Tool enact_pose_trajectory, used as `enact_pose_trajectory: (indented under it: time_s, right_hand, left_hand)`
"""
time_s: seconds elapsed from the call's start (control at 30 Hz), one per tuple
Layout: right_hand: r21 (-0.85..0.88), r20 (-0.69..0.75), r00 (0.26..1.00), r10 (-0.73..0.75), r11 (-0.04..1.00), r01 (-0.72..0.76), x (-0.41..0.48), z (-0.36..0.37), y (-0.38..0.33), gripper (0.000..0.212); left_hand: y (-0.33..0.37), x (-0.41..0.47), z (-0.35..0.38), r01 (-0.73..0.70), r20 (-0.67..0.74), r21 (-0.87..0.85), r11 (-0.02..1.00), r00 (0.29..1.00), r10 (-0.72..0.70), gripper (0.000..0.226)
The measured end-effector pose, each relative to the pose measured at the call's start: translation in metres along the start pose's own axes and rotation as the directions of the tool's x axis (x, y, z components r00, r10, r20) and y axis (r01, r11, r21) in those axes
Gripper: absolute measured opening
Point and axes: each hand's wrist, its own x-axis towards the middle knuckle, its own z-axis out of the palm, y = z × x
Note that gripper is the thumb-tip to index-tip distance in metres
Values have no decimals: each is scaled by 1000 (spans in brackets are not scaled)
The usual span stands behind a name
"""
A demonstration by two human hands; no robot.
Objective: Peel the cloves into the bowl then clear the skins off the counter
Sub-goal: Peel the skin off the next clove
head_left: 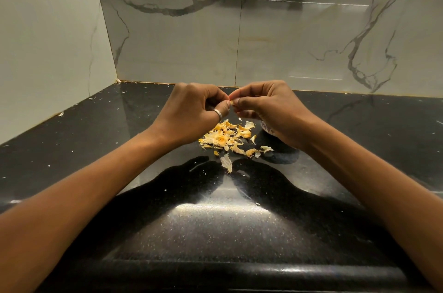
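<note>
We hold a garlic clove [232, 102], mostly hidden by fingertips, above the table [215, 221]. Our left hand [189, 113] keeps a narrow grip on it between thumb and forefinger, and our right hand [268, 110] pinches its other side. Below lies the heap of papery skins [227, 137]. Just beside the heap, a sliver of a patterned bowl [266, 127] shows under our right hand. A ring [218, 114] sits on the left thumb.

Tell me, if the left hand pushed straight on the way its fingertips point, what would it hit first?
The left hand points sideways at the right hand. It would meet the clove that both pinch, then at once the right hand's fingertips; nothing else seems to lie between them.
</note>
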Motion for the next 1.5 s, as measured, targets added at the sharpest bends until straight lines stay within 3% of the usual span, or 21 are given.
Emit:
enact_pose_trajectory:
  time_s: [0.33, 0.57, 0.97, 1.17, 1.5]
  right_hand:
    - [-69, -10, 1000, -11, 998, 11, 1, 0, 2, 13]
    - [-68, -8, 1000, -14, 998, 14, 0, 3, 1, 12]
    - [202, -16, 996, 85, 976, -80, -3, 5, -6, 13]
    - [312, 25, 988, 155, 937, -155, -4, 6, -10, 13]
    - [344, 72, 977, 201, 914, -214, -4, 4, -14, 22]
  left_hand:
    - [-4, 1, -3, -124, 64, 113, 986, 991, 117, 28]
    - [-3, -1, -4, -155, 62, 193, 969, 987, 146, 28]
    - [2, -1, -2, -7, 17, -49, 999, 1000, 8, 19]
    - [2, -1, -1, 15, 36, -65, 998, 999, -12, 13]
    - [3, 1, -2, 60, 13, -27, 998, 998, -60, 12]
